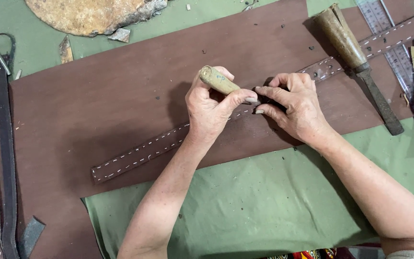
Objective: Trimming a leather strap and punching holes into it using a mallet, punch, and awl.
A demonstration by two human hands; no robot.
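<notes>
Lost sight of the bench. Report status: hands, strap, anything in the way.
Left hand gripping wooden-handled tool. Right hand pinning stitched leather strap on brown leather sheet. Second tool lies on strap beyond right hand.

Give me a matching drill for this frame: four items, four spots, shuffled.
Items:
1. stitched strap
2. wooden-handled tool
3. chisel
4. flat stone

Places:
A. top left on the green cloth
B. in the left hand
C. lying free at upper right, handle toward the top edge
D. running diagonally across the brown leather sheet, pinned by the right hand

Pairs: 1-D, 2-B, 3-C, 4-A
</notes>
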